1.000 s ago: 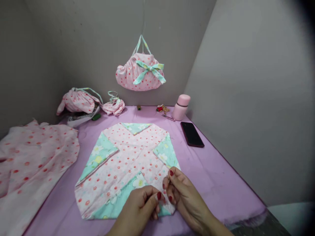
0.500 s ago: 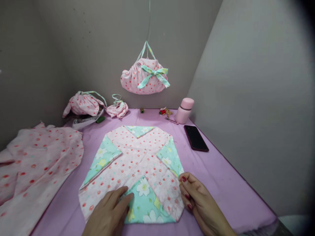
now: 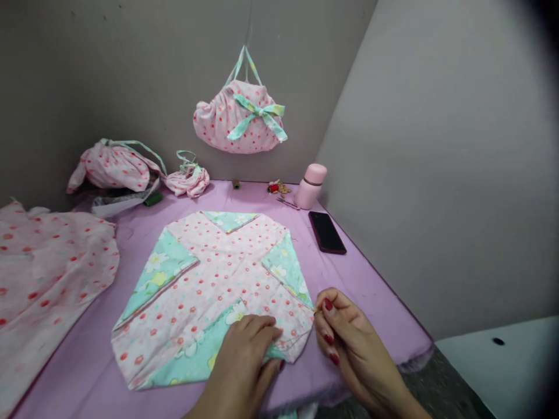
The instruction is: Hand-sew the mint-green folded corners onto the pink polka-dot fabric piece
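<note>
Both hands have shifted: the left hand (image 3: pixel 247 349) now curls over the near mint flap (image 3: pixel 196 355) of the pink dotted cloth (image 3: pixel 218 273), fingers gathering its fold. Further right, at the cloth's edge, the right hand (image 3: pixel 345 329) pinches something tiny and gold, too small to identify. Cloth lies flat on the lilac table (image 3: pixel 371 302); three mint corners (image 3: pixel 159 273) sit folded in smoothly, while the near flap is rumpled.

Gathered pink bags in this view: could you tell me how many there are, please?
3: one bag hanging by its straps, plus a larger bag and a smaller bag at the back left of the purple table.
</note>
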`<state>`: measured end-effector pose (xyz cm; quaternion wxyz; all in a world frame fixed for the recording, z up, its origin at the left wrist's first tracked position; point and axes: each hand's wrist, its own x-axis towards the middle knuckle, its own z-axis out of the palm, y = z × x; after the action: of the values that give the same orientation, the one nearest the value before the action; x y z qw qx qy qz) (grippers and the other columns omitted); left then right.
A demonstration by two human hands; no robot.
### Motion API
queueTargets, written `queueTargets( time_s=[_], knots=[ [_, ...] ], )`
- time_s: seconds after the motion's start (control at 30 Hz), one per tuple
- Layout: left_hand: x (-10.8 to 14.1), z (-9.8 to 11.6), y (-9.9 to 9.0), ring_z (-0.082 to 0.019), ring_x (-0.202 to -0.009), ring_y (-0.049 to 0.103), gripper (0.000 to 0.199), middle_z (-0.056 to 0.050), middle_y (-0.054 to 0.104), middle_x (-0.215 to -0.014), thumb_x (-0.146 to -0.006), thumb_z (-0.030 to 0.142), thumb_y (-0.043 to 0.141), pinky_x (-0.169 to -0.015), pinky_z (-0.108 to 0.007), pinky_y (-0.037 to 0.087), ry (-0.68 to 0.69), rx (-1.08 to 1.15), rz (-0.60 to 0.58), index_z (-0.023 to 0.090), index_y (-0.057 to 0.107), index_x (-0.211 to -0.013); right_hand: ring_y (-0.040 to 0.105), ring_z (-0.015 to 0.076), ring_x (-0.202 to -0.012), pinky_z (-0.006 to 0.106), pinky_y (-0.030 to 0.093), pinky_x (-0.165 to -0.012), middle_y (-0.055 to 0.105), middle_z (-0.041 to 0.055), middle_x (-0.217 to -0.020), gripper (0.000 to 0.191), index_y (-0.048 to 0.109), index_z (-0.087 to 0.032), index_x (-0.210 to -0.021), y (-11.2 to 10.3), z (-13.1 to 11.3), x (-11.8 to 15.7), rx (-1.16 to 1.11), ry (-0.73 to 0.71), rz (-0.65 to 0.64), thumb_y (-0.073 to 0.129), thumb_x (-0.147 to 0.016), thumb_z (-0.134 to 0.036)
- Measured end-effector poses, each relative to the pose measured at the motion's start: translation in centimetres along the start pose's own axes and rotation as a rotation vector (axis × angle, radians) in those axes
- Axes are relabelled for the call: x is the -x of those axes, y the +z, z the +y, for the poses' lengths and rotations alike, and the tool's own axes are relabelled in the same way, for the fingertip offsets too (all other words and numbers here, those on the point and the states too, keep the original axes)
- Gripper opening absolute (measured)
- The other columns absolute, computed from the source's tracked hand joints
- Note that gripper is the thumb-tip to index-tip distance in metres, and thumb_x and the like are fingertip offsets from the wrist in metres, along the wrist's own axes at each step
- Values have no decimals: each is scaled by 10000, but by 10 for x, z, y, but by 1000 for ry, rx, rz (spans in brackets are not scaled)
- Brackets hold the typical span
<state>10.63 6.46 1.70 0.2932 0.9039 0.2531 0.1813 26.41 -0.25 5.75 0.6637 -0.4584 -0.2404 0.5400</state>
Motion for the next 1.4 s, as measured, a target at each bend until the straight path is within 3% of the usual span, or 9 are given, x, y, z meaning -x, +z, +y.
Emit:
queueTargets(
  time_s=[0.1, 0.33, 0.57, 0.73, 0.87, 1.07, 1.23, 1.3, 1.4],
  knots=[
    [2, -2, 0, -226, -1004, 550, 209, -49, 624, -1098, -794, 162, 511, -841, -426, 464, -31, 13, -29, 239, 602, -966, 338, 15, -347, 130, 212, -355, 477, -52, -482, 183, 532, -180, -754, -2, -2, 2, 13, -14, 28, 630, -784, -331],
    [7, -8, 13, -320, -1235, 365, 502, -105, 405, -1370, -825, 278, 458, -915, -601, 369, 117, -386, -105, 172, 344, -1302, 393, 24, -356, 121, 274, -365, 515, -42, -500, 195, 543, -187, -748, -6, -6, 1, 18, -62, 113, 676, -739, -330],
    [7, -7, 16, -310, -1242, 357, 527, -97, 367, -1385, -829, 312, 440, -917, -571, 385, 129, -488, -103, 177, 311, -1322, 338, 20, -367, 113, 260, -360, 447, -61, -466, 187, 560, -185, -720, -13, -17, 5, -5, -131, 178, 701, -716, -308],
    [10, -8, 14, -320, -1236, 366, 520, -133, 371, -1381, -817, 248, 464, -904, -569, 403, 133, -459, -67, 157, 330, -1311, 288, 3, -344, 109, 194, -346, 408, -83, -447, 203, 549, -172, -739, -16, -7, 2, 35, -66, 143, 677, -741, -330],
    [11, -5, 7, -289, -1203, 418, 408, -147, 460, -1327, -826, 160, 433, -899, -506, 432, 103, -227, 22, 174, 433, -1233, 338, 6, -353, 113, 226, -365, 488, -62, -469, 185, 554, -158, -770, -18, 7, -3, 92, -44, 92, 629, -788, -326],
    [-7, 18, -4, -240, -1111, 475, 424, -101, 496, -1256, -792, 218, 528, -891, -399, 425, -95, 481, -5, 222, 452, -1208, 447, 20, -405, 128, 289, -413, 581, -22, -566, 154, 581, -154, -799, -10, 15, -2, 213, -88, 24, 607, -811, -305],
    [-26, 28, 0, -137, -653, 534, 470, -9, 611, -765, -768, 283, 594, -608, -266, 429, -262, 1025, -101, 214, 466, -1215, 403, 15, -394, 135, 279, -401, 515, -46, -545, 126, 610, -175, -787, -8, 13, 0, 249, -118, 21, 596, -819, -296],
    [-32, 31, 0, -110, -594, 491, 464, 18, 580, -691, -774, 277, 595, -578, -243, 391, -263, 1163, -109, 207, 471, -1215, 404, 20, -415, 145, 302, -409, 506, -38, -600, 128, 623, -183, -768, -8, 10, 0, 249, -128, -6, 600, -812, -301],
    [-37, 34, -3, -114, -655, 506, 372, -8, 612, -795, -814, 270, 545, -611, -241, 387, -172, 1283, -96, 225, 516, -1182, 402, 13, -466, 152, 316, -422, 493, -12, -801, 131, 647, -191, -744, -6, 7, -1, 264, -184, -32, 609, -798, -304]
  ],
)
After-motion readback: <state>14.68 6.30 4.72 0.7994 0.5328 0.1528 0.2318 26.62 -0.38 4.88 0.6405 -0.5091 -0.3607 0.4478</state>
